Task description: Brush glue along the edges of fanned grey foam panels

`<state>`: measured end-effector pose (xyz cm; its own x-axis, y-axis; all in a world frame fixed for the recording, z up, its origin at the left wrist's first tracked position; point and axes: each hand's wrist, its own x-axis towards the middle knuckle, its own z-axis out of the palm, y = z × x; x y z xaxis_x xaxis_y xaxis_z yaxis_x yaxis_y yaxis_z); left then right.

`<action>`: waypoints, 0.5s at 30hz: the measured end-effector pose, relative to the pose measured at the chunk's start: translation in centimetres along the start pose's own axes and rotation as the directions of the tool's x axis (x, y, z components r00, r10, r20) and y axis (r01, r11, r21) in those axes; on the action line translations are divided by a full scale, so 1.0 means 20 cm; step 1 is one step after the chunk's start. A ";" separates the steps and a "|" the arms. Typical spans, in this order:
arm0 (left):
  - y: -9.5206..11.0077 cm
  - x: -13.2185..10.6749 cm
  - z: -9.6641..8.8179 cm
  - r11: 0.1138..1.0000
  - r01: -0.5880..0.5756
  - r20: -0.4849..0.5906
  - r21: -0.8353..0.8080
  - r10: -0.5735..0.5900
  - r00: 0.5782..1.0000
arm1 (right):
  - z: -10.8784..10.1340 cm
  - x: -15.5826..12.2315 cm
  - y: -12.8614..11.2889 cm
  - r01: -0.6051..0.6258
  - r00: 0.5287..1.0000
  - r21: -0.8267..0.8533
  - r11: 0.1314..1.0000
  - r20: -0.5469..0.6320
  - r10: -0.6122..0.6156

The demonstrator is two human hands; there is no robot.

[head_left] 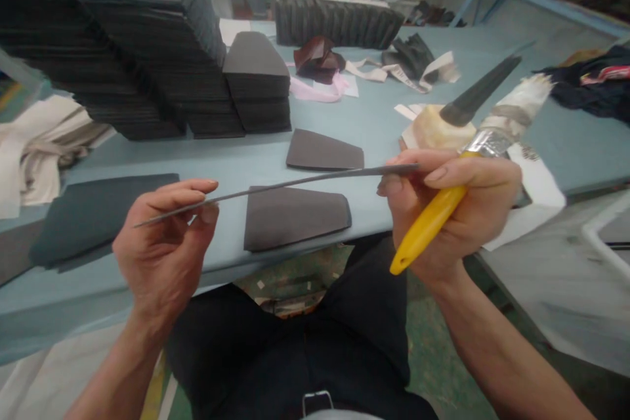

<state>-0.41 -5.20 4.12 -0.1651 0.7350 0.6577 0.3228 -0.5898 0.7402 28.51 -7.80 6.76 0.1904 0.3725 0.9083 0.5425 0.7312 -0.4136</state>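
Note:
A thin dark grey panel (295, 181), seen almost edge-on, spans between my two hands above the table's front edge. My left hand (165, 243) pinches its left end between thumb and fingers. At the other end, my right hand (453, 203) grips the panel with thumb and fingertips. That same hand also holds a brush with a yellow handle (433, 226), its pale, caked bristles pointing up and to the right. Below the panel lies a small pile of similar dark panels (298, 220), and another flat panel (325, 151) rests just behind it.
Tall stacks of dark panels (152, 46) stand at the back left, a shorter stack (258, 79) beside them. More panels (103, 216) lie at left. A pale container with a dark-handled tool (480, 92) stands at right. Scraps (319, 59) and a row of dark pieces (337, 21) lie behind.

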 end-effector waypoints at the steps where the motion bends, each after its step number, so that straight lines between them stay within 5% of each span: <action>1: 0.00 -0.01 0.00 0.998 0.038 -0.007 0.054 -0.038 0.999 | 0.00 -0.01 0.00 -0.012 1.000 -0.003 1.000 0.005 0.012; 5: 0.02 -0.01 0.00 0.967 0.140 -0.070 0.214 -0.128 0.989 | -0.01 -0.02 0.00 -0.025 0.999 -0.031 0.999 0.024 0.026; 9: 0.06 0.02 0.05 0.927 0.269 -0.004 0.262 -0.277 0.961 | -0.04 -0.04 0.04 -0.080 0.997 -0.047 0.996 0.019 0.081; 15: 0.06 0.03 0.12 0.909 0.299 -0.017 0.292 -0.307 0.951 | -0.08 -0.07 0.13 -0.140 0.990 -0.107 0.984 0.008 0.141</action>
<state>2.19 -4.69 4.99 -0.2718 0.8750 0.4007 0.5161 -0.2189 0.8281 31.00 -7.40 4.59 0.2582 0.4768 0.8402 0.5949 0.6068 -0.5272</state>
